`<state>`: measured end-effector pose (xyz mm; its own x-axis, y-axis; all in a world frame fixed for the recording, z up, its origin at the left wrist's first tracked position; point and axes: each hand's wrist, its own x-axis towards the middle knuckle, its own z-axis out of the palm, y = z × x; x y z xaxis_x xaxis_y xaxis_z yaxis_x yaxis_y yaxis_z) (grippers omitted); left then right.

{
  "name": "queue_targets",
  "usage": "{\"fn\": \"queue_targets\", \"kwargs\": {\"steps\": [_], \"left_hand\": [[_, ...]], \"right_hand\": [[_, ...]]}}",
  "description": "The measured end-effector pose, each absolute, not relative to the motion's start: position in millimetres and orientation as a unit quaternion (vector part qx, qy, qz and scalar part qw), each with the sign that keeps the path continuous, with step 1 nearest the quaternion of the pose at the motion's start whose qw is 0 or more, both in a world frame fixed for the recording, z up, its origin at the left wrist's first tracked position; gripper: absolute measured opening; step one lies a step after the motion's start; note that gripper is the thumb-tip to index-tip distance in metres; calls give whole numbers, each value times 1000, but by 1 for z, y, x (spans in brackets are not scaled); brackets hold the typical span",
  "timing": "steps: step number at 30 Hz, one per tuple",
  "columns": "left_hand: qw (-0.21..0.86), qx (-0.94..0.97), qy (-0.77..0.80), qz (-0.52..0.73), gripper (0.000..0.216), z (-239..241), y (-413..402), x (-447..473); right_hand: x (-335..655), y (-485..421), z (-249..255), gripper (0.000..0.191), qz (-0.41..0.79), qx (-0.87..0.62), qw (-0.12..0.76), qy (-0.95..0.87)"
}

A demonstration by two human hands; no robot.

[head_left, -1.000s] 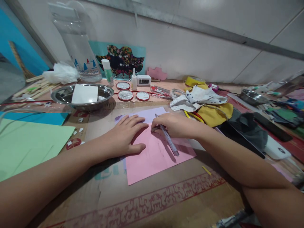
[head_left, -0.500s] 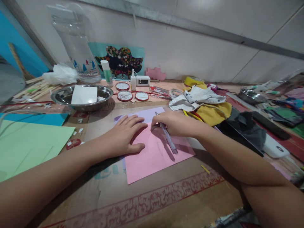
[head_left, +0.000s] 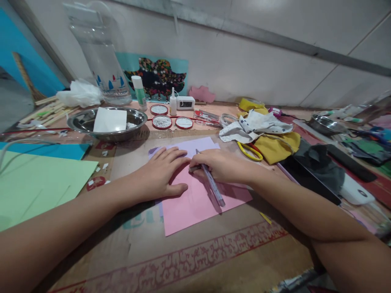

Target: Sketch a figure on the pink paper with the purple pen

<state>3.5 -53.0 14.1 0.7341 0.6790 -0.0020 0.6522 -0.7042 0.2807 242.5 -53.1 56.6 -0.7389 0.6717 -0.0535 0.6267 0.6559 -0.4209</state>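
My left hand (head_left: 163,173) lies flat with fingers spread over the left part of a pink sheet of paper (head_left: 183,215), pressing it down. Beneath the pink sheet, a lilac sheet (head_left: 200,144) shows along the top and left edges. My right hand (head_left: 215,165) is closed on the pink paper, with a clear purplish pen (head_left: 215,189) held slantwise across the fingers, its lower end toward me. A small dark thing shows at the right fingertips; I cannot make out what it is. Faint lines mark the pink paper.
Behind the paper are a steel bowl (head_left: 106,136), glue stick (head_left: 139,91), small glue bottle (head_left: 172,103) and round lids with white bits (head_left: 161,122). Yellow-handled scissors (head_left: 250,154) and cloth scraps (head_left: 259,126) lie right. Green paper (head_left: 39,183) lies left.
My right hand has shifted slightly left across the pink paper, closer to my left hand, and the pen has moved with it. The left hand stays in place; the view has shifted a little.
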Motion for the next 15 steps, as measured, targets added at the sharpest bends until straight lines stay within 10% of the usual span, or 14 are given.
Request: {"fn": "queue_targets", "kwargs": {"steps": [15], "left_hand": [[121,925,356,46,79,12,-52,2]], "right_hand": [[240,-55,58,20,129,-383,29,-914]]}}
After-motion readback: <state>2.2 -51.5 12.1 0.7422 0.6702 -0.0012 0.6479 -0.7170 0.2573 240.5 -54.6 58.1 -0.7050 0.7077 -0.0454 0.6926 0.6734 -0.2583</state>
